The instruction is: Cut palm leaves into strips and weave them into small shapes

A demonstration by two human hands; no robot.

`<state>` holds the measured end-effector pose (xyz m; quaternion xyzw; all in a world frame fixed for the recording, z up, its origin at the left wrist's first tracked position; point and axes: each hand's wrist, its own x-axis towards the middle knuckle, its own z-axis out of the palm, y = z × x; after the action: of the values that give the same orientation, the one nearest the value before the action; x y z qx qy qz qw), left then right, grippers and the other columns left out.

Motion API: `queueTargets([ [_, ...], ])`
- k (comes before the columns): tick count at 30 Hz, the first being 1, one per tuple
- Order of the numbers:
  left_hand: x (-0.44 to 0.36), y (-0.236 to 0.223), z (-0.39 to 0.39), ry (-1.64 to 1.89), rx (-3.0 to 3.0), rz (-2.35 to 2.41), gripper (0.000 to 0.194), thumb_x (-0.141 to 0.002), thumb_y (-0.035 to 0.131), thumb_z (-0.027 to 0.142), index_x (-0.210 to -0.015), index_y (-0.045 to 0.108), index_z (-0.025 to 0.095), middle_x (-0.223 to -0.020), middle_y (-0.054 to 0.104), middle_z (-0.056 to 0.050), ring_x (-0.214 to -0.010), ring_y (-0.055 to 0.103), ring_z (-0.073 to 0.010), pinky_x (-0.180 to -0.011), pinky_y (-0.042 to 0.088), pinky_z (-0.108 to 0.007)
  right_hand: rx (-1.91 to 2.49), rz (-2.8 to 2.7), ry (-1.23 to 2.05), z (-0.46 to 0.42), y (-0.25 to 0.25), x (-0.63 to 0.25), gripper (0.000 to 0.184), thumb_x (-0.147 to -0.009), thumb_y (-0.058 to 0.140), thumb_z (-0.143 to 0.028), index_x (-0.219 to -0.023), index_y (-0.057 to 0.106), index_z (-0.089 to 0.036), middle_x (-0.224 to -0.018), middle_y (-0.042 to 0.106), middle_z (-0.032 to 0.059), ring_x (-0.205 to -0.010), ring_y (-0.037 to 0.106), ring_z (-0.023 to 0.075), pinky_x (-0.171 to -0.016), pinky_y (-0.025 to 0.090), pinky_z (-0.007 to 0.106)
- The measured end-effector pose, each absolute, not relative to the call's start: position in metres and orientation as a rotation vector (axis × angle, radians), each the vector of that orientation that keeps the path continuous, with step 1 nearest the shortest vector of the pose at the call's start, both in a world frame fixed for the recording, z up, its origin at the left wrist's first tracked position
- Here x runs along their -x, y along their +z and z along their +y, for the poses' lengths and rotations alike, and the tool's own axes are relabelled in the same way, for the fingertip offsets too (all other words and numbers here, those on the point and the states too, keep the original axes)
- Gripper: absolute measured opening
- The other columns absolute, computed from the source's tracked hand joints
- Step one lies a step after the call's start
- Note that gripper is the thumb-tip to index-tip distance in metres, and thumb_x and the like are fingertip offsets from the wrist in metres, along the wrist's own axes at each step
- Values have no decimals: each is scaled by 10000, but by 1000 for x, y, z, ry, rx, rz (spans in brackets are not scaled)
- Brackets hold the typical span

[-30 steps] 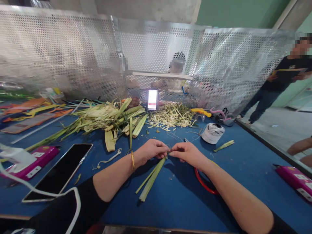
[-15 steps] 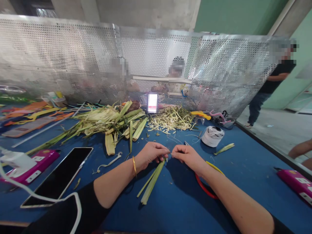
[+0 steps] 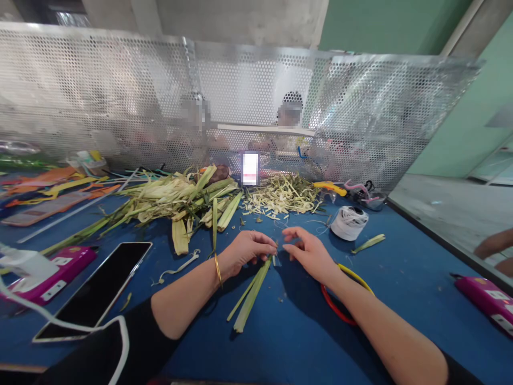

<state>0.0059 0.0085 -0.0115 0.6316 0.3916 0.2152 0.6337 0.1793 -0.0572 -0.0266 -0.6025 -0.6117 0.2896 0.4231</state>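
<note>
My left hand (image 3: 250, 251), with a gold bangle at the wrist, pinches the upper end of a small bunch of pale green leaf strips (image 3: 253, 298). The strips hang down toward me, their lower ends just over the blue table. Just to the right, my right hand (image 3: 306, 252) has its thumb and fingers apart, with nothing visible between them. A small gap separates it from the left fingertips. Under my right forearm lie red and yellow curved handles (image 3: 339, 309), partly covered. A spool of white string (image 3: 349, 223) stands beyond the right hand.
A heap of leaf strips (image 3: 172, 198) and a pile of cut scraps (image 3: 282, 197) lie at the back, before a perforated metal screen (image 3: 252, 69). At left are a phone (image 3: 100, 289) and a purple power strip (image 3: 72, 272); another power strip (image 3: 487, 302) is at right.
My right hand's fingers have opened and drawn slightly away from the left fingertips. My left hand keeps its pinch on the strips. The person standing at far right is out of view.
</note>
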Motion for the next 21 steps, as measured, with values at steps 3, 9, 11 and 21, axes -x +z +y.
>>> queueTargets([
  [3, -5, -12, 9, 459, -1475, 854, 195, -575, 725, 280, -707, 665, 150, -600, 610, 9, -496, 498, -68, -418, 276, -176, 1417, -1420, 810, -55, -30, -178, 492, -715, 562, -202, -1191, 446, -248, -1200, 565, 72, -521, 578, 78, -595, 504, 290],
  [9, -6, -14, 10, 449, -1498, 798, 207, -591, 719, 315, -708, 665, 154, -562, 583, 21, -501, 490, -69, -428, 263, -175, 1241, -1492, 1052, -56, -34, -170, 510, -700, 536, -160, -1191, 446, -264, -1001, 610, 18, -518, 596, 104, -559, 517, 298],
  [11, -6, -14, 10, 446, -1499, 794, 219, -585, 723, 325, -710, 667, 154, -561, 586, 20, -499, 491, -70, -430, 263, -177, 1225, -1495, 1060, -56, -37, -169, 467, -713, 544, -171, -1163, 465, -267, -885, 599, -9, -579, 623, 130, -615, 526, 319],
  [21, -5, -11, 8, 469, -1473, 816, 224, -573, 740, 323, -702, 669, 154, -567, 591, 13, -523, 506, -77, -438, 284, -177, 1250, -1532, 1100, -55, -37, -176, 397, -758, 563, -175, -1138, 466, -243, -788, 587, -31, -645, 653, 149, -668, 525, 312],
])
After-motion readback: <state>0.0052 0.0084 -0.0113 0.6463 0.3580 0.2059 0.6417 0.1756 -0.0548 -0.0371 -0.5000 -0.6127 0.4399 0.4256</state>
